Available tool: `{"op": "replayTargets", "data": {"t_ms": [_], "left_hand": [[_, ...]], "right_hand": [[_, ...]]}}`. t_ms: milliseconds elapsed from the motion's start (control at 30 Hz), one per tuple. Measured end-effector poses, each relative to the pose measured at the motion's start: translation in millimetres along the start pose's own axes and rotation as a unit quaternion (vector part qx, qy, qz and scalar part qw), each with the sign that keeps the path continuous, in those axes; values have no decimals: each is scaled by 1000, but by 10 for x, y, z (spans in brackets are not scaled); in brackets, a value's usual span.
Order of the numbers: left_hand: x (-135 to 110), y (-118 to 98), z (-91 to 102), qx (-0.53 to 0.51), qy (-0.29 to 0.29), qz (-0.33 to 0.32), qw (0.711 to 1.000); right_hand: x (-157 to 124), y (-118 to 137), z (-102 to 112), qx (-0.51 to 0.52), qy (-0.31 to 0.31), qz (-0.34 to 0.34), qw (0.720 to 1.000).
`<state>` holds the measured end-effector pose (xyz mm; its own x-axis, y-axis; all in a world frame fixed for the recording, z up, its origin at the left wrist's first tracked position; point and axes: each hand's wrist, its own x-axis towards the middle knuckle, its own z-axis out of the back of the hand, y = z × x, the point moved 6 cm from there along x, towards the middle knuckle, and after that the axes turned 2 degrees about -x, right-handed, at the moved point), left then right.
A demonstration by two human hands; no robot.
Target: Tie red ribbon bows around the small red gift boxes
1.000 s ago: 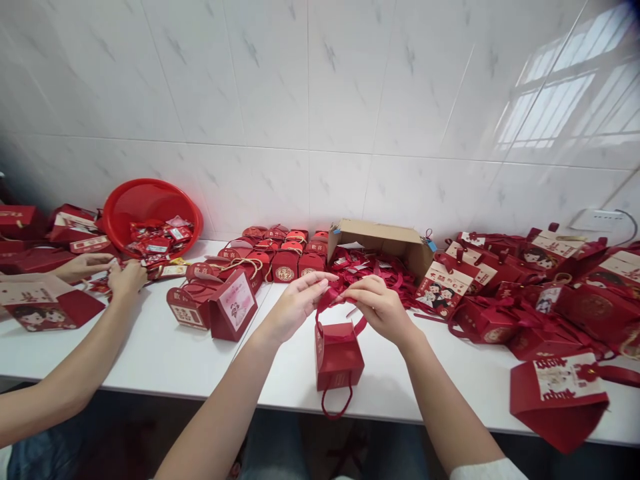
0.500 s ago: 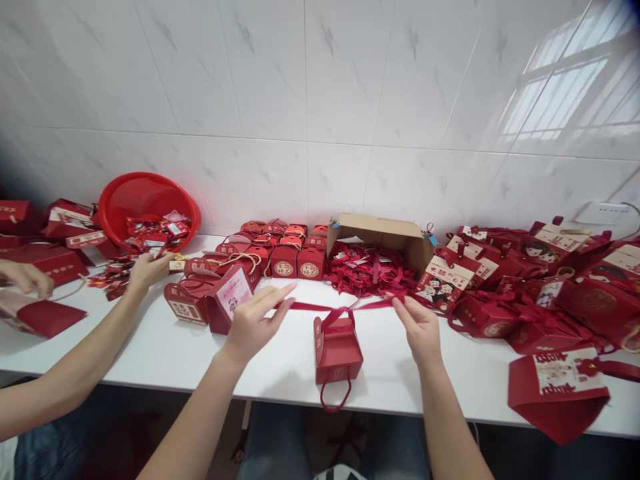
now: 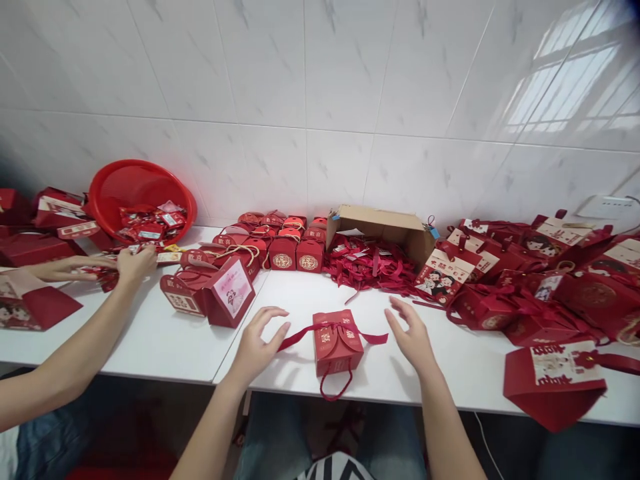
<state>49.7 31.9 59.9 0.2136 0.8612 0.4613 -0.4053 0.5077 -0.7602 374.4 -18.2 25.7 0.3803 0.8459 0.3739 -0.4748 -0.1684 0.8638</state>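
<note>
Box is set upright near the tabletop's front edge, flanked about equally by left hand and right hand, both open and empty, its ribbon laid crosswise toward each

White tabletop against a tiled wall.
- Far left: red basin holding candy packets.
- Centre back: row of small red boxes.
- Beside them: open cardboard box, heap of red ribbons spilling out.
- Right: heaped printed gift bags.
- Left edge: another person's hand.
</note>
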Motion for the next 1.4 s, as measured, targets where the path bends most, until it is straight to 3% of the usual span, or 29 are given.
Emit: {"op": "replayTargets", "data": {"t_ms": [133,333,567,767,900,1033,1167,1233,1400], "left_hand": [[19,-62,-400,-31,78,31,996],[-18,66,-684,-102,161,101,976],[-8,118,-752,-148,159,161,963],[-11,145,-714,-65,207,183,959],[-13,173,-628,-7,178,189,966],[-20,136,-588,38,149,179,972],[-30,89,-575,50,149,166,973],[-29,68,-566,52,151,158,974],[22,-201,-499,66,68,63,994]], "right_hand": [[-38,143,-452,95,190,-38,977],[-154,93,-733,170,311,-111,929],[-202,107,-791,164,350,-133,913],[-173,64,-736,111,355,-142,917],[-127,44,-644,104,324,-149,928],[-150,53,-602,130,330,-156,922],[-244,74,-578,208,425,-211,855],[-242,100,-524,229,446,-213,838],[-125,263,-425,259,392,-144,871]]}}
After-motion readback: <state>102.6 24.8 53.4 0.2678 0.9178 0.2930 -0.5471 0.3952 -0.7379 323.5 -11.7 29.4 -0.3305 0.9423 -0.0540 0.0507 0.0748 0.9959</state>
